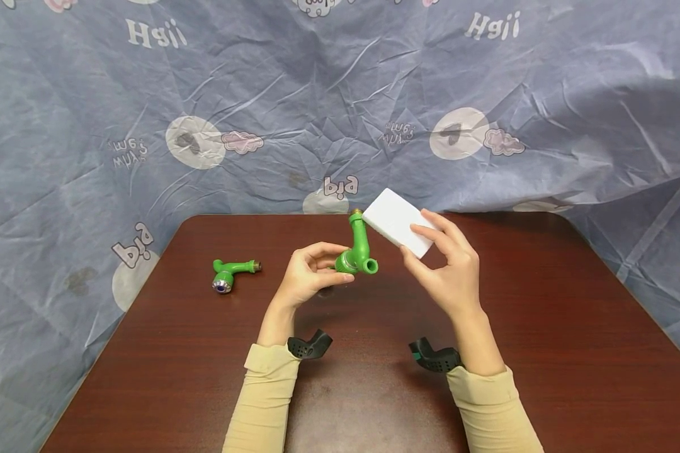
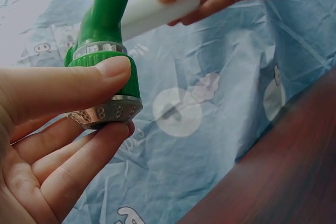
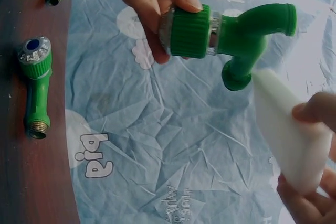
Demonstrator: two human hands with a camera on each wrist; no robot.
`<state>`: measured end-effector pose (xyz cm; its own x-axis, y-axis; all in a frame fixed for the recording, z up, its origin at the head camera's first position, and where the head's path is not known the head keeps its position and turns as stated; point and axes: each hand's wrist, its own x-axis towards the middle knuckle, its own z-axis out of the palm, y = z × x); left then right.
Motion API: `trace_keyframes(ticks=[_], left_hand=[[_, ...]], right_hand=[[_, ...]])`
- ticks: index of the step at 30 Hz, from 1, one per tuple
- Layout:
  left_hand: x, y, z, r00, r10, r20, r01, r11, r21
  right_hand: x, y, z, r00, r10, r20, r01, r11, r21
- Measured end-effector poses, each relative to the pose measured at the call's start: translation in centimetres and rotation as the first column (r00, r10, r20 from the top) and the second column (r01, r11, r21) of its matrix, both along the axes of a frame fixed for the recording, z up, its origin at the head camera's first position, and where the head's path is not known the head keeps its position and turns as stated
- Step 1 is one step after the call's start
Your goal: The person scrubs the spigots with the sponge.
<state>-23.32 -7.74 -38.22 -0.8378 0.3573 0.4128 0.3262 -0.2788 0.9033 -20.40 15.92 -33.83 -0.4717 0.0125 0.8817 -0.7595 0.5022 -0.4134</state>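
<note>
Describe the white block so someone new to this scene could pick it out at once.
Start at the red-brown table, then look above it to the person's right hand. The white block is pinched there between thumb and fingers, close to the green tap that the left hand holds. Unlike the tap, it is plain white, flat-sided and rectangular.

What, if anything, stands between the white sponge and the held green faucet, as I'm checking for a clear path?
Nothing visible: the white sponge is right beside the green faucet; whether they touch is unclear. The left grip holds the faucet's knob, on the side away from the sponge. A second faucet lies off left.
</note>
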Motion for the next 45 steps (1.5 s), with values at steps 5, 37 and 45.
trace_keyframes(ticks=[5, 37, 45], left_hand=[[0.1, 0.2, 0.1, 0.999, -0.037, 0.003, 0.037, 0.999, 0.015], [0.2, -0.1, 0.3, 1.0, 0.001, 0.003, -0.001, 1.0, -0.007], [0.2, 0.2, 0.4, 0.997, 0.034, -0.072, -0.036, 0.999, -0.017]], right_hand=[[0.3, -0.4, 0.2, 0.994, 0.111, -0.022, -0.108, 0.99, 0.086], [0.1, 0.6, 0.2, 0.994, 0.04, 0.1, -0.048, 0.996, 0.077], [-0.1, 0.9, 0.0, 0.995, -0.091, 0.051, 0.089, 0.995, 0.042]])
